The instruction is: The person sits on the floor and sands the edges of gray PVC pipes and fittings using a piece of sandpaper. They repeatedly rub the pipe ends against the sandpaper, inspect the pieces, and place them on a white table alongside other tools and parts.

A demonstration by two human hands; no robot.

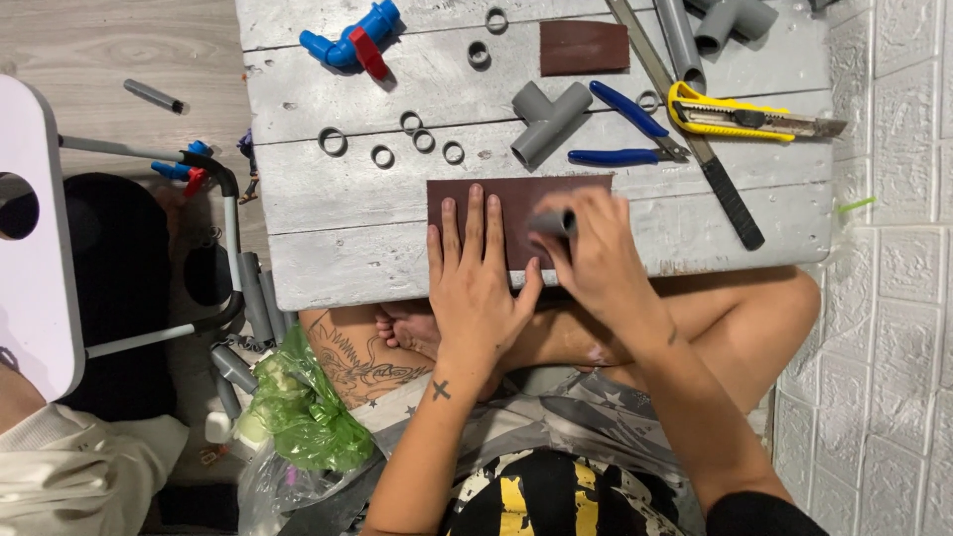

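Observation:
A brown sheet of sandpaper lies flat near the front edge of a low white wooden table. My left hand presses flat on it, fingers spread. My right hand grips a short grey pipe piece and holds its end against the sandpaper. Just behind lie a grey tee fitting and several grey cut rings.
Blue-handled pliers, a yellow utility knife, a black-handled saw, a second sandpaper piece, a blue valve with red handle and grey pipes lie on the table. Left: a green bag, pipe offcuts, a chair frame.

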